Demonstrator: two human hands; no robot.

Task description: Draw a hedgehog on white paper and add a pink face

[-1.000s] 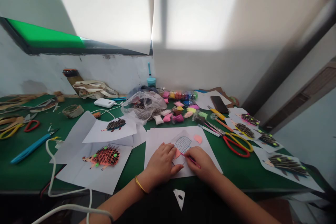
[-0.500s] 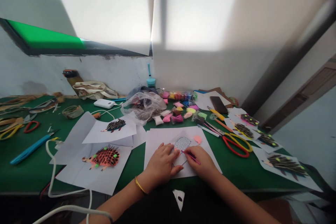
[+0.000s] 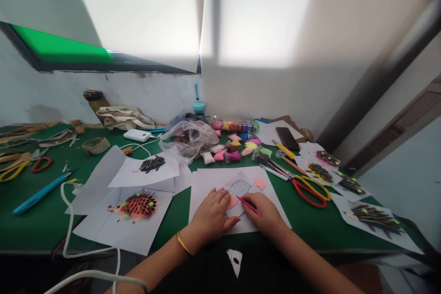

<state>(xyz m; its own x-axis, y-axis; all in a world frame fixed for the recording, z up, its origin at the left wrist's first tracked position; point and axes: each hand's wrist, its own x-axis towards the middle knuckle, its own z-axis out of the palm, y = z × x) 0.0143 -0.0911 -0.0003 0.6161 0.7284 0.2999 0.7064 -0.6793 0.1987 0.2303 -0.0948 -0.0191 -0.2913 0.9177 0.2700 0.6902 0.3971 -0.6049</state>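
Note:
My left hand (image 3: 212,213) lies flat on white paper (image 3: 205,178), fingers stretched out and thumb apart. Between its fingertips and my right hand sits a small patch of peach-coloured clay (image 3: 232,200), beside a patterned dotted drawing (image 3: 240,188) on the sheet. My right hand (image 3: 264,215) pinches a thin pink modelling tool (image 3: 251,206), its tip close to that patch; whether it touches cannot be made out. Another flat lump of peach clay (image 3: 259,184) rests on the paper beyond my right hand.
Small clay packets (image 3: 233,156) lie behind the paper, next to a clear plastic bag (image 3: 191,138). Scissors (image 3: 312,190) and a phone (image 3: 286,138) are to the right. Hedgehog pictures (image 3: 138,206) flank both sides. A white cable (image 3: 69,234) crosses the left front edge.
The tool's tip has shifted slightly left, and the peach clay patch by my left fingertips shows more now. My left hand stays nearly in place.

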